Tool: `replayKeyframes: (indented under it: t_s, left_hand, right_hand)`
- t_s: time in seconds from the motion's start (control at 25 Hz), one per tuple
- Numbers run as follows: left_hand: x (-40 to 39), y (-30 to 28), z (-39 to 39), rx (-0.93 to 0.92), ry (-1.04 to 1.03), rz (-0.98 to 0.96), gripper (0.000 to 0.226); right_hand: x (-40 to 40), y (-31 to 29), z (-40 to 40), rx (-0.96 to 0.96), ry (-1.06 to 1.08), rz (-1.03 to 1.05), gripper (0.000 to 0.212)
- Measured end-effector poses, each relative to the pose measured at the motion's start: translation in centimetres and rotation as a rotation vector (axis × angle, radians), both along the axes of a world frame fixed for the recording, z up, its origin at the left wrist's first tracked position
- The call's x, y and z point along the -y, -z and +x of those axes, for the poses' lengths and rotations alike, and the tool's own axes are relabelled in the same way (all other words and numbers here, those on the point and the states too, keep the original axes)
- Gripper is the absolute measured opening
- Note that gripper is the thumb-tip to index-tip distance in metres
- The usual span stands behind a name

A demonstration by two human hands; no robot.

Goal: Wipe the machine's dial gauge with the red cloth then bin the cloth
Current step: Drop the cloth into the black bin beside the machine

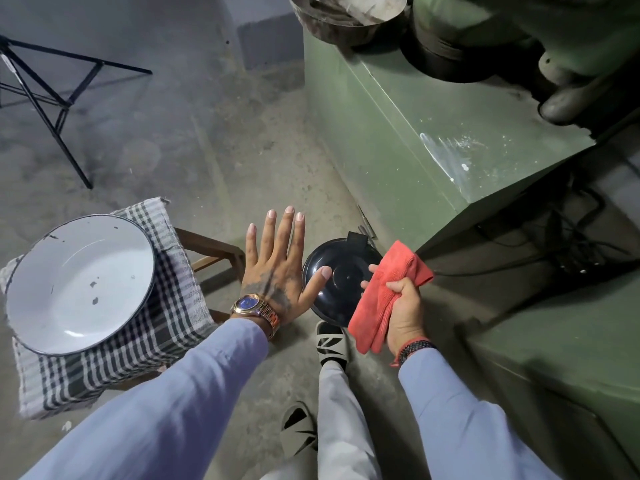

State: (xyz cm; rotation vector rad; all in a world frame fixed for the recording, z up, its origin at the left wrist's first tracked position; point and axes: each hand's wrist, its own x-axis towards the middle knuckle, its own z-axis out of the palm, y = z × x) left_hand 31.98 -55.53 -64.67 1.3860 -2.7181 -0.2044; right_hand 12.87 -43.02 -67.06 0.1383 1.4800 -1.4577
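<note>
Fingers: left hand (273,268) spread wide, empty; right hand (403,306) closed round the red cloth (381,292). Green machine (415,140), right. Black bin (341,271), lid shut, directly beneath the cloth. Cloth: soft, light, limp; judged best gripped bunched at mid-fold, ends hanging

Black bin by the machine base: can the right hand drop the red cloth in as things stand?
Probably not yet. The right hand holds the red cloth right over the black bin, but its lid looks shut. The open left hand hovers beside it, thumb over the lid.
</note>
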Motion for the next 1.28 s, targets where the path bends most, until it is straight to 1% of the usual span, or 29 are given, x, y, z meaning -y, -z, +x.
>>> replayKeyframes:
  t_s: [0.36, 0.56, 0.72, 0.88, 0.96, 1.08, 1.12, 1.24, 1.28]
  left_hand:
    - [0.9, 0.8, 0.1, 0.002, 0.004, 0.004, 0.099]
    - [1.1, 1.7, 0.6, -0.011, 0.001, 0.013, 0.098]
    - [1.1, 1.9, 1.2, 0.006, -0.008, 0.025, 0.098]
    - [1.2, 1.6, 1.6, -0.009, -0.015, 0.031, 0.098]
    - [1.2, 1.4, 1.6, 0.006, -0.015, 0.042, 0.098]
    - [1.4, 1.4, 1.5, 0.017, -0.007, 0.049, 0.098]
    - [1.6, 1.5, 1.4, 0.017, -0.006, 0.047, 0.098]
    - [1.6, 2.1, 1.3, 0.006, -0.005, 0.038, 0.097]
    - [1.6, 2.4, 1.4, 0.002, -0.003, 0.031, 0.097]
  right_hand:
    - [0.6, 1.1, 0.4, -0.129, -0.026, 0.037, 0.078]
    - [0.8, 1.3, 0.8, -0.257, -0.079, 0.048, 0.074]
    - [0.6, 1.6, 1.1, -0.309, -0.105, 0.069, 0.072]
    - [0.5, 2.3, 1.1, -0.309, -0.065, 0.081, 0.067]
    - [0.6, 2.6, 1.1, -0.324, -0.076, 0.129, 0.064]
    - [0.4, 2.7, 1.5, -0.397, -0.114, 0.166, 0.052]
    - [0.5, 2.7, 1.7, -0.442, -0.134, 0.142, 0.054]
    - [0.7, 2.7, 2.0, -0.604, -0.310, 0.066, 0.083]
    - [0.8, 2.6, 2.0, -0.683, -0.386, 0.034, 0.089]
